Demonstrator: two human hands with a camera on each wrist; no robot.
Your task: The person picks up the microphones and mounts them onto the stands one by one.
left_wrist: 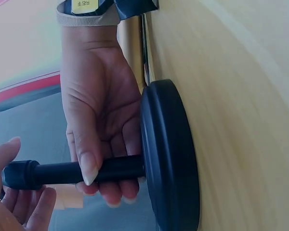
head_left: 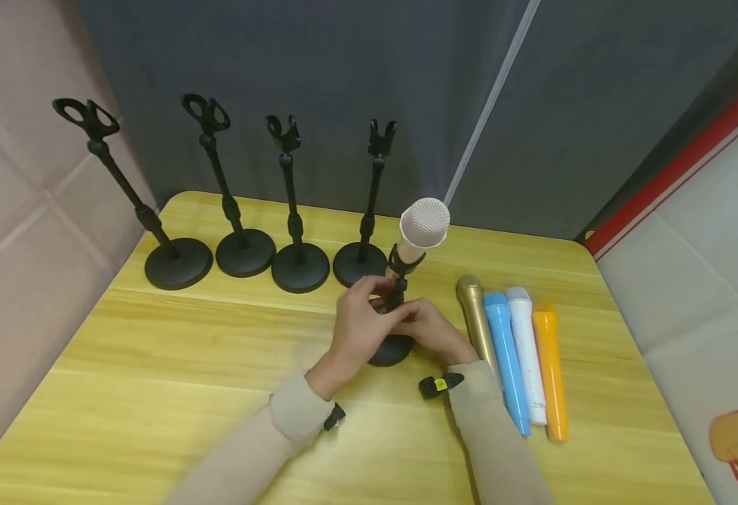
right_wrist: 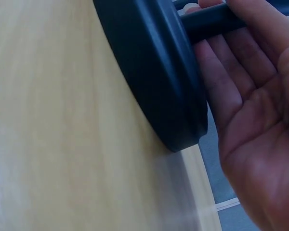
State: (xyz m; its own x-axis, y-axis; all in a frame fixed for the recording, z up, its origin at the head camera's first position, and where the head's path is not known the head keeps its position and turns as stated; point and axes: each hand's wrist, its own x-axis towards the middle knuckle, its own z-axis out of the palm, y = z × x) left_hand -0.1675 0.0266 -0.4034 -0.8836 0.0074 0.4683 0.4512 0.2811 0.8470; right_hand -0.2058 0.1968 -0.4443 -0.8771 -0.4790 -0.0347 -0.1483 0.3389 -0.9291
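Head view: the left hand (head_left: 363, 326) and right hand (head_left: 435, 330) grip a black microphone stand (head_left: 393, 351), left of 4 loose microphones (head_left: 506, 358); its clip (head_left: 405, 261) holds a pale microphone (head_left: 424, 224), while the clips of 4 other stands (head_left: 179, 263) hold none. Left wrist view: the left hand's fingers curl round the collar (left_wrist: 19, 174); the right hand closes round the lower stem (left_wrist: 120, 168). The step appears to be collar adjustment; the next move likely calls for a steady lower grip. Right wrist view: the right fingers wrap the stem beside the round base (right_wrist: 154, 72).
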